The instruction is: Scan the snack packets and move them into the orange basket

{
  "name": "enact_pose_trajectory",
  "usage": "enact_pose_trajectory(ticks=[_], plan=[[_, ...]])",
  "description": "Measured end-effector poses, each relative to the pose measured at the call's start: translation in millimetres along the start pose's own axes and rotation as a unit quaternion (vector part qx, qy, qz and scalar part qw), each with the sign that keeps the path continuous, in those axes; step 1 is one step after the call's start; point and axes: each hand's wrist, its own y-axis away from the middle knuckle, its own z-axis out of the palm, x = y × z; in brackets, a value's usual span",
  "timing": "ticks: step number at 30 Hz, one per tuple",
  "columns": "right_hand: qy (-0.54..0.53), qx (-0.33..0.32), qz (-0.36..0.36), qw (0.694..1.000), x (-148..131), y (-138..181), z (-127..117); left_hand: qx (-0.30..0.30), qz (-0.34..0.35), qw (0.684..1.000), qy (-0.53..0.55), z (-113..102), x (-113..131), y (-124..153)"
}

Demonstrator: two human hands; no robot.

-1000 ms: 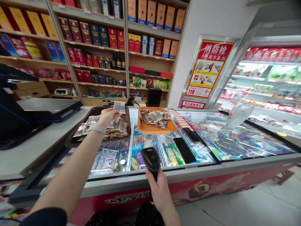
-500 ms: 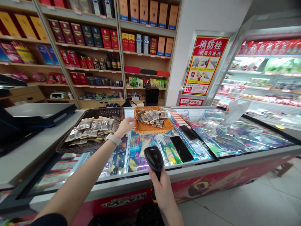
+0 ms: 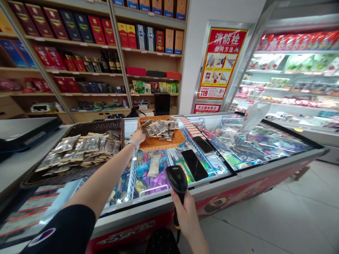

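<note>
My right hand (image 3: pixel 184 208) grips a black handheld barcode scanner (image 3: pixel 177 180) by its handle, head up, in front of the freezer's near edge. My left arm reaches forward, and my left hand (image 3: pixel 138 137) is at the left rim of an orange wicker basket (image 3: pixel 161 144). Its fingers curl over that rim, and their tips are partly hidden. Small clear packets with dark contents (image 3: pixel 160 127) lie heaped in this basket. A dark brown wicker basket (image 3: pixel 119 124) to the left holds many similar packets (image 3: pixel 87 146).
Both baskets stand on a glass-topped chest freezer (image 3: pixel 137 201) of packaged goods. Two black phones (image 3: pixel 194 165) lie right of the orange basket. A clear plastic bag (image 3: pixel 255 118) stands farther right. Left is a counter with a flat device (image 3: pixel 29 132); shelves of boxes (image 3: pixel 156 37) line the back.
The view has swung right and moved closer. My left hand has gone from reaching at the orange basket's edge to curling over its left rim. The scanner stays in my right hand.
</note>
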Motion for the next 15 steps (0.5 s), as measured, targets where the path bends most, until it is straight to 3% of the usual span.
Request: enact_pose_trajectory(ticks=[5, 7, 8, 11, 15], plan=[[-0.018, 0.03, -0.016, 0.999, 3, 1, 7, 0.067, -0.016, 0.994, 0.09, -9, -2, 12], [-0.025, 0.041, -0.022, 0.999, 3, 3, 11, 0.097, -0.029, 0.972, 0.211, -17, 0, 24], [-0.026, 0.039, -0.023, 0.999, 3, 3, 13, 0.099, -0.04, 0.943, 0.316, -21, 2, 32], [-0.03, 0.021, -0.025, 0.999, -1, 4, 18, 0.055, -0.075, 0.791, 0.605, -38, 7, 63], [-0.038, 0.009, -0.037, 0.999, -8, 8, 25, -0.017, -0.138, 0.674, 0.726, -56, 9, 110]])
